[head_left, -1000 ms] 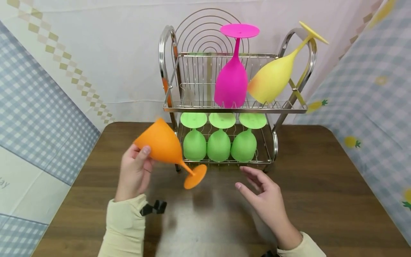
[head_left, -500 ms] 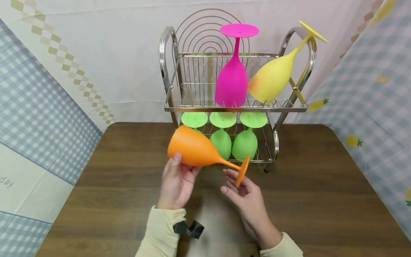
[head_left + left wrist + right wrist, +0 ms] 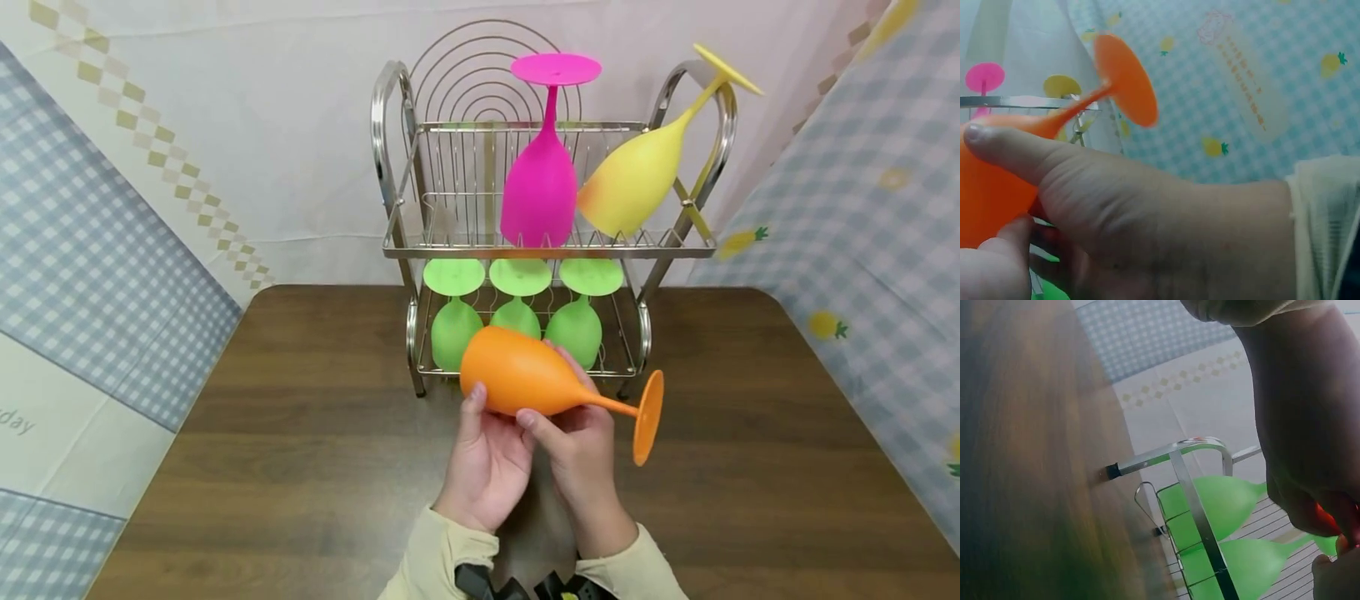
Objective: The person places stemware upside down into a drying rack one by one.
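Both hands hold an orange wine goblet [image 3: 525, 367], lying nearly level in front of the rack, its round foot to the right. My left hand [image 3: 487, 467] grips the bowl near the rim, thumb on the near side. Closer to the stem, my right hand [image 3: 585, 458] wraps the bowl with its thumb in front and fingers behind. The left wrist view shows the goblet's orange foot [image 3: 1126, 81] tilted up past the left hand [image 3: 1097, 181]. In the right wrist view the goblet is mostly hidden behind the right hand [image 3: 1316, 450].
A two-tier metal rack [image 3: 547, 252] stands at the back of the wooden table [image 3: 315, 433]. Upside down on top are a pink goblet [image 3: 538, 196] and a leaning yellow goblet [image 3: 637, 179]. Three green goblets [image 3: 454, 333] stand inverted below. Checked cloth [image 3: 847, 208] hangs around.
The left hand has brought the orange goblet rightward and turned it closer to level. The right hand, free before, now holds the bowl too. The rack's goblets have stayed put.
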`<state>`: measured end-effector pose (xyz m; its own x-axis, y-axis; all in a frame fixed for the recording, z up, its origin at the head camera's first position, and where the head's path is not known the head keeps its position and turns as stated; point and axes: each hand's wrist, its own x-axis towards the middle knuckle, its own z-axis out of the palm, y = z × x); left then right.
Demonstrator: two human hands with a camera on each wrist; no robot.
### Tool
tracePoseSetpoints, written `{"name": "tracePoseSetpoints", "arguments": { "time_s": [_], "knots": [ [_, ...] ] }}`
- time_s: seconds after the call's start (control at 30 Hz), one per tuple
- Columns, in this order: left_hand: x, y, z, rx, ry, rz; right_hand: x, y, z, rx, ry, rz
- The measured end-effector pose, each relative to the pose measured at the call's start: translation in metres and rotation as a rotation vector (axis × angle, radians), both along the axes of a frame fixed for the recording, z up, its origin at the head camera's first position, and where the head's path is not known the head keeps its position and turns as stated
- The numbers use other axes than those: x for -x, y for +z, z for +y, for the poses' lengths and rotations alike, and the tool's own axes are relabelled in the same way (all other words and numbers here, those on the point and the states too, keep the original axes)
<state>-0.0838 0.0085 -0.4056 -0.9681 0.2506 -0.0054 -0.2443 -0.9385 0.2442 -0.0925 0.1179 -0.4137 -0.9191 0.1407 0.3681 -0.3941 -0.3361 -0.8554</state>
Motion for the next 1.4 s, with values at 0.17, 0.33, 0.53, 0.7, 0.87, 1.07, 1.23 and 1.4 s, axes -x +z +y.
{"name": "tracePoseSetpoints", "arguments": {
  "time_s": [0.17, 0.33, 0.53, 0.7, 0.87, 1.07, 1.23, 1.4],
  "knots": [
    [-0.001, -0.004, -0.001, 0.068, -0.027, 0.062, 0.0, 0.005, 0.007, -0.104, -0.043, 0.086],
    [0.001, -0.009, -0.013, 0.339, 0.036, 0.271, 0.004, 0.026, 0.026, -0.202, -0.086, 0.281],
    [0.016, -0.005, -0.047, 0.81, 0.359, 0.346, 0.001, 0.075, 0.047, -0.269, -0.1, 0.372],
    [0.038, -0.012, -0.091, 1.107, 0.647, 0.27, 0.003, 0.115, 0.054, -0.437, -0.161, 0.453],
    [0.057, -0.032, -0.124, 1.253, 0.793, 0.165, 0.009, 0.165, 0.059, -0.702, -0.225, 0.465],
    [0.067, -0.052, -0.141, 1.411, 0.895, 0.111, 0.03, 0.213, 0.042, -0.903, -0.166, 0.435],
    [0.075, -0.061, -0.137, 1.536, 0.81, 0.12, 0.062, 0.231, 0.021, -1.049, -0.183, 0.309],
    [0.083, -0.066, -0.124, 1.562, 0.738, 0.142, 0.082, 0.246, 0.008, -1.173, -0.218, 0.154]
  ]
}}
